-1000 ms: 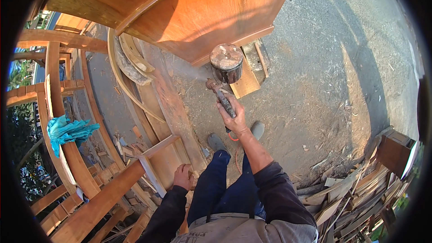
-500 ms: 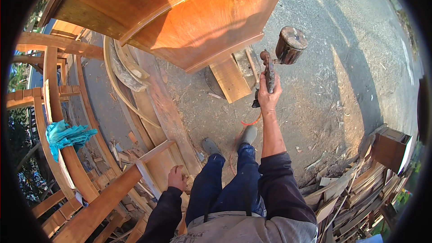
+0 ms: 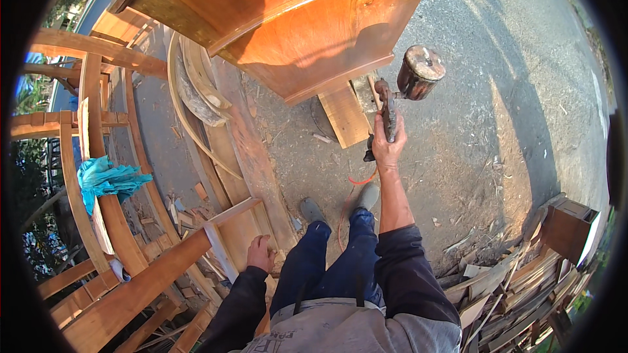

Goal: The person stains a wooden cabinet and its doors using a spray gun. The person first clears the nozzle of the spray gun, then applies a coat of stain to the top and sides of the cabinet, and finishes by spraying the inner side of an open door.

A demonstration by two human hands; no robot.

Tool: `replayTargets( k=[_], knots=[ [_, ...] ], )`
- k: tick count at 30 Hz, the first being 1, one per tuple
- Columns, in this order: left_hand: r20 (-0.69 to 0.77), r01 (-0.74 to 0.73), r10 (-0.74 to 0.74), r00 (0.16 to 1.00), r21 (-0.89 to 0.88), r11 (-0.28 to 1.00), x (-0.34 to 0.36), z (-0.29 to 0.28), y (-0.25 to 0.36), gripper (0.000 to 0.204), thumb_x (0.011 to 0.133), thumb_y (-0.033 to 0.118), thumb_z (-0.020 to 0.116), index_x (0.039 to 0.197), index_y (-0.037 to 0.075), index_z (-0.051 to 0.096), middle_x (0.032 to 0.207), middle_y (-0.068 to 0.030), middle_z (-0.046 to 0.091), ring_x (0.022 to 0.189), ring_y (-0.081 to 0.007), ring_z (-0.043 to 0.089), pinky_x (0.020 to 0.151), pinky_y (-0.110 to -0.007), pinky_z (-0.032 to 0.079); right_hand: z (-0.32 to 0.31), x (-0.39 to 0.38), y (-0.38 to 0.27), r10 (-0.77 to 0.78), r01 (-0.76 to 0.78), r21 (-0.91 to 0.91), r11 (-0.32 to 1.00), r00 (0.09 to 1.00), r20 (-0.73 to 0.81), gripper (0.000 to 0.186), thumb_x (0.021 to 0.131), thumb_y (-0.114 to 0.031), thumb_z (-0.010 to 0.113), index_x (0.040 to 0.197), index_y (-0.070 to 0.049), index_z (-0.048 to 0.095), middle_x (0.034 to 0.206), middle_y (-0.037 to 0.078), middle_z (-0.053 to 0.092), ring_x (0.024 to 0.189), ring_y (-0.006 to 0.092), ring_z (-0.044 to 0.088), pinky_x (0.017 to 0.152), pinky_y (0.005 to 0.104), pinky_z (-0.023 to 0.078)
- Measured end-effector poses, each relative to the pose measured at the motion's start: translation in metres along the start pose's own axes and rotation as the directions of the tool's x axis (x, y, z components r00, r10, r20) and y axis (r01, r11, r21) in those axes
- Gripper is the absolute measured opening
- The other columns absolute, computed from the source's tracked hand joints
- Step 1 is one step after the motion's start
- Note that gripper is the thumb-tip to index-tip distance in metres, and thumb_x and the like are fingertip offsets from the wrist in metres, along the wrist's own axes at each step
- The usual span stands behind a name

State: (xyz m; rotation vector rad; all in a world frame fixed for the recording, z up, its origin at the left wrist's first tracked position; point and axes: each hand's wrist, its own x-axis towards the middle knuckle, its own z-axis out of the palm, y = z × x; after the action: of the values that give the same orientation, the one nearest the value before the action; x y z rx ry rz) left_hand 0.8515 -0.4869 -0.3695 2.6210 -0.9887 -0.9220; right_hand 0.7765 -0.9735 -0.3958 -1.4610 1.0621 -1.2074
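My right hand (image 3: pixel 388 147) is stretched out ahead, its fingers wrapped round the handle of a spray gun (image 3: pixel 388 117). A stained metal cup (image 3: pixel 418 80) is attached to the gun on its right side. Beyond the gun stands a large varnished wooden panel (image 3: pixel 314 39), glossy orange-brown, with a curved moulding across it. My left hand (image 3: pixel 261 253) hangs low by my left thigh, fingers curled, with nothing seen in them. Beside it is a wooden frame piece (image 3: pixel 237 212). An orange hose (image 3: pixel 364 180) runs along the ground near my feet.
Under the panel lies a board (image 3: pixel 345 117). To the left stand wooden frames (image 3: pixel 91 117), with a turquoise cloth (image 3: pixel 110 183) draped on one, and curved wood strips (image 3: pixel 190 85). A scrap-wood pile (image 3: pixel 523 287) and a brown box (image 3: pixel 568 225) are at the right.
The panel and frames sit slightly farther right in the picture. The spray gun in my right hand has shifted a little left and down. My left hand stays low, fingers still curled.
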Motion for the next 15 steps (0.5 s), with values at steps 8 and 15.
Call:
replayTargets(
  k=[8,15],
  knots=[
    [-0.017,0.027,-0.027,0.999,0.012,1.0,-0.024,-0.013,-0.009,0.056,0.078,0.009,0.074,0.132,0.006,0.056,0.129,-0.0209,0.056,0.122,-0.0399,0.053,0.102,-0.048,0.045,0.043,-0.077,-0.046,0.06,-0.087,0.086,0.993,0.959,0.276,0.033,0.089,-0.003,0.072,0.121,0.002,0.064,0.098,0.013,0.073,0.086,0.0201,0.071,0.08,0.0329,0.055],
    [-0.011,0.027,-0.026,1.0,0.012,1.0,-0.032,-0.009,-0.014,0.056,0.079,0.01,0.073,0.132,0.005,0.055,0.129,-0.0214,0.056,0.121,-0.0407,0.053,0.102,-0.048,0.045,0.044,-0.11,-0.058,0.015,-0.065,0.095,0.993,0.889,0.457,0.033,0.086,-0.003,0.073,0.118,0.0,0.065,0.101,0.018,0.074,0.091,0.0262,0.074,0.08,0.0358,0.056]
  ],
)
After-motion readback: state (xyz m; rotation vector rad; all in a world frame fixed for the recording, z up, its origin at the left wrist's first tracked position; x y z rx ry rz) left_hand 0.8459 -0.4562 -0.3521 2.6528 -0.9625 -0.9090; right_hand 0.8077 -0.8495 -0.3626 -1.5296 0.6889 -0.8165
